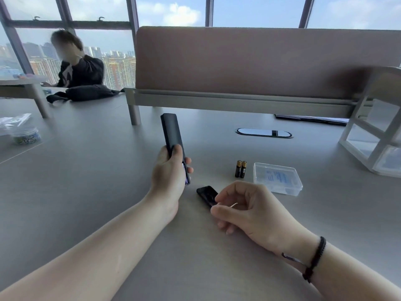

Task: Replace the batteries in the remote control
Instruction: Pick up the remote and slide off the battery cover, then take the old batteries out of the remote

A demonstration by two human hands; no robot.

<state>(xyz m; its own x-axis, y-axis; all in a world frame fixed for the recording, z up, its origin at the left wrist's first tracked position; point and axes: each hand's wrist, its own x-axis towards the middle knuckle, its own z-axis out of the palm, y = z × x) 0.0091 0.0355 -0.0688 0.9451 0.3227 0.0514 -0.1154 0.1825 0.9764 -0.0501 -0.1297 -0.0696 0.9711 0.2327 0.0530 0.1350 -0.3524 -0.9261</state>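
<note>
Left hand raised, fingers curled in grip; right hand low, fingers loosely curled.

the remote control stands tilted above the table, held in the left hand. just right of that hand the battery cover lies on the table, the right hand at its near end. behind the right hand two batteries stand side by side, a plastic box just to their right. a divider panel stands behind everything, a rack at far right.
</note>
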